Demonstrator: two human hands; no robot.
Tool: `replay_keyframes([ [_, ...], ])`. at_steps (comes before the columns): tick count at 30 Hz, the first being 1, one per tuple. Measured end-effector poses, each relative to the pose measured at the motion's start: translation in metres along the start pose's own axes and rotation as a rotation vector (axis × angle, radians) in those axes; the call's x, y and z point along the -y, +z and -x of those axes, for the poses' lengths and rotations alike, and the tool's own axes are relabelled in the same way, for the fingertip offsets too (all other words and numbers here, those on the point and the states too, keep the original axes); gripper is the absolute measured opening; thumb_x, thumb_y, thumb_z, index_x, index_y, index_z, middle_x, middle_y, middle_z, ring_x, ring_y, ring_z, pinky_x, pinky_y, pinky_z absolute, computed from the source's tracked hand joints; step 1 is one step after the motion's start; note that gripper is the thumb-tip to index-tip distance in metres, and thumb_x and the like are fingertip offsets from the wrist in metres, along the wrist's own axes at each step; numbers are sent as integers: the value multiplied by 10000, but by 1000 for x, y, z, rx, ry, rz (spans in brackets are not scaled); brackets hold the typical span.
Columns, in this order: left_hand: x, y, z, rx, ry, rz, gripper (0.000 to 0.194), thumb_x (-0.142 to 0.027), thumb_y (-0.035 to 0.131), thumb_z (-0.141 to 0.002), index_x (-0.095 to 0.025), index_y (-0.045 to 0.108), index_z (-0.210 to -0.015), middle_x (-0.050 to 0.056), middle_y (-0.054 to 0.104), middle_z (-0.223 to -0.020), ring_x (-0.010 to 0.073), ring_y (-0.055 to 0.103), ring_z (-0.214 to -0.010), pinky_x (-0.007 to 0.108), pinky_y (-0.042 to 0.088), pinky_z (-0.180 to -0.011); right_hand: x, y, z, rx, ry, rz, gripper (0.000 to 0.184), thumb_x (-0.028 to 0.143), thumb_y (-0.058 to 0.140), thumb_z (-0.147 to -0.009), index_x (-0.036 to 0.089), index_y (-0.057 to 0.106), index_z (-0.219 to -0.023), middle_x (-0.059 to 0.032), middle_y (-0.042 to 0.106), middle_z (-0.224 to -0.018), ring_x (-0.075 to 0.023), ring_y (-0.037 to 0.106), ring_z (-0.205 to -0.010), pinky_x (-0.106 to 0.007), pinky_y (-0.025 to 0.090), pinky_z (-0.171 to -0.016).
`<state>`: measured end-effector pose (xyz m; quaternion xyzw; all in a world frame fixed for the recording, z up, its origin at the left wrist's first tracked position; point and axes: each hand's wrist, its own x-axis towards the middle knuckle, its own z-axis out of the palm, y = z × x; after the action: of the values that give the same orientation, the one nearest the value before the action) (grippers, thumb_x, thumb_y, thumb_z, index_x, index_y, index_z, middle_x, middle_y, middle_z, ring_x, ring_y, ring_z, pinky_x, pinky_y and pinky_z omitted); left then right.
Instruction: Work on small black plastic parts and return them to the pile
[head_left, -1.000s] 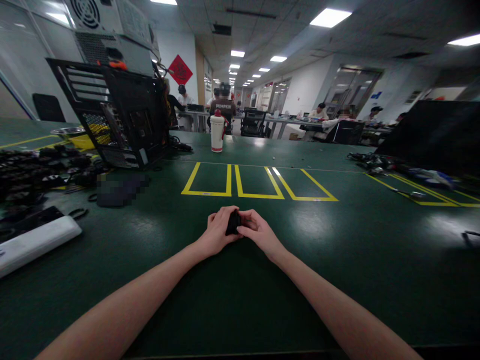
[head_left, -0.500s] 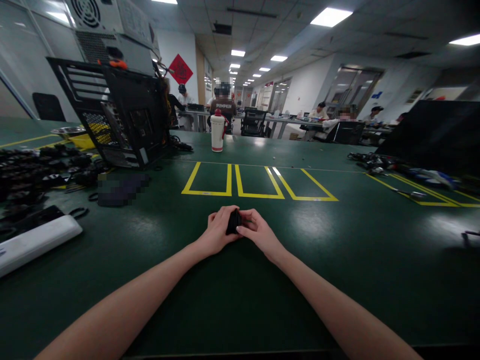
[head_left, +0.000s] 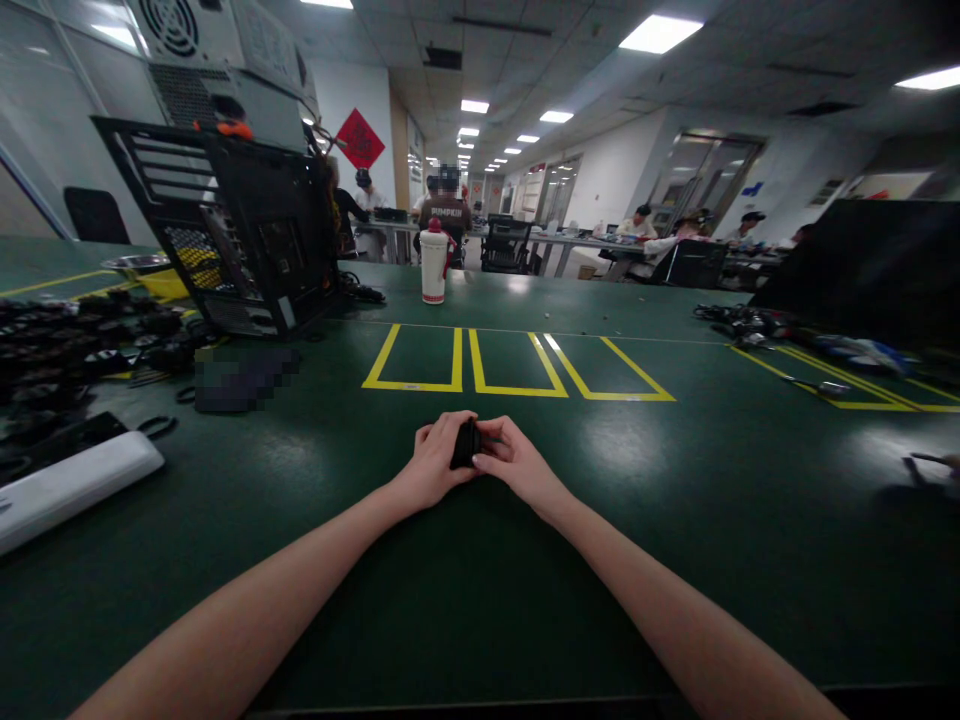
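Between my hands, low over the green table (head_left: pixel 480 580), is a small black block-like part (head_left: pixel 464 446) whose exact kind I cannot make out. My left hand (head_left: pixel 435 463) wraps round it from the left, fingers over its top and thumb along the near side. From the right, my right hand (head_left: pixel 519 462) pinches its right edge between thumb and fingertips. The fingers hide much of the part. Just beyond my hands lie yellow tape outlines (head_left: pixel 521 392) on the tabletop.
At left stand an open black computer case (head_left: pixel 277 235), a heap of black parts (head_left: pixel 60 340) and a white bar-shaped thing (head_left: pixel 90 485). A white tumbler (head_left: pixel 433 268) stands behind the outlines. Cables (head_left: pixel 742 322) and a dark panel (head_left: pixel 870 270) are at right. People sit farther back.
My hands keep nearly the same grip and place, and the black part has turned very slightly. At the right edge, a dark object has shifted a little to the left into view.
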<state>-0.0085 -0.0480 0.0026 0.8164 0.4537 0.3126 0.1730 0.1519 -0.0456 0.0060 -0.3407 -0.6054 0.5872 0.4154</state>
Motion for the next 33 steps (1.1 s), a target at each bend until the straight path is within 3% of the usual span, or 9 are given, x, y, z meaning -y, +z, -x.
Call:
replay_keyframes([
  [7, 1, 1, 0, 1, 8, 22, 563, -297, 583, -707, -270, 272, -1176, 43, 405, -1179, 225, 387, -1102, 419, 273, -918, -1, 5, 0, -98, -67, 69, 140, 230, 563, -707, 209, 498, -830, 1, 539, -913, -158, 553, -919, -331, 438, -823],
  [11, 1, 1, 0, -3, 8, 26, 566, -287, 583, -708, -273, 268, -1177, 39, 408, -1175, 222, 388, -1102, 416, 269, -924, -2, 4, -2, -126, -29, 130, 299, 231, 566, -704, 221, 473, -989, -29, 519, -1011, -173, 535, -965, -358, 430, -847],
  [18, 2, 1, 0, 4, 1, 4, 559, -268, 577, -708, -270, 269, -1175, 44, 399, -1182, 225, 388, -1101, 417, 267, -922, 1, -1, 1, 18, -20, 51, 308, 194, 590, -684, 218, 473, -968, -18, 531, -1039, -167, 523, -1006, -354, 414, -886],
  [23, 1, 1, 0, 6, -2, 7, 558, -304, 583, -706, -266, 275, -1170, 47, 404, -1177, 230, 389, -1099, 422, 268, -919, 0, 3, 1, -51, -56, 68, 198, 233, 554, -718, 220, 489, -905, -11, 540, -993, -160, 548, -947, -338, 448, -828],
  [27, 0, 0, 0, 6, 2, 16, 551, -297, 576, -714, -265, 272, -1172, 46, 410, -1171, 221, 398, -1093, 415, 270, -919, -4, 2, -3, -84, -47, 104, 326, 241, 566, -708, 226, 466, -1018, -33, 525, -1043, -174, 526, -989, -362, 428, -857],
  [33, 2, 2, 0, -12, 5, -5, 556, -260, 583, -703, -261, 277, -1168, 47, 406, -1175, 218, 387, -1103, 408, 270, -918, 0, 0, -1, 29, -5, 53, 335, 194, 579, -696, 218, 477, -1014, -35, 527, -1064, -176, 507, -1038, -367, 389, -913],
])
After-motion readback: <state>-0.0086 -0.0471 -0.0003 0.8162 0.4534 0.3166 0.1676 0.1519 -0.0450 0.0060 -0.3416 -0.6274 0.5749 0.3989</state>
